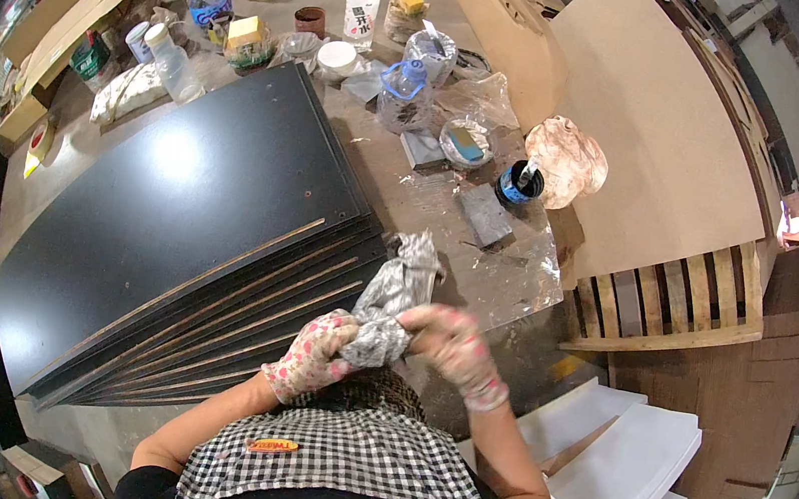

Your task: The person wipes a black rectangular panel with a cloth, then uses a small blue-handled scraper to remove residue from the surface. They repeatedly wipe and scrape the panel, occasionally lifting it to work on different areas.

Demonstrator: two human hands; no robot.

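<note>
A crumpled grey-and-white patterned rag hangs between my hands, in front of my body at the table's near edge. My left hand, in a white glove with pink-red dots, is closed round the rag's lower part. On the other side my right hand, gloved alike and blurred by motion, has its fingers bent at the rag's edge and seems to pinch it. Just left of the rag lies a stack of glossy black panels with bare brown edges. Right of it, a grey block rests on the tabletop.
A dark jar with a brush, a bundled pale cloth, a blue-handled plastic jug and a clear bottle stand beyond. Brown boards lie on a slatted wooden pallet at right. White panels sit low at my right.
</note>
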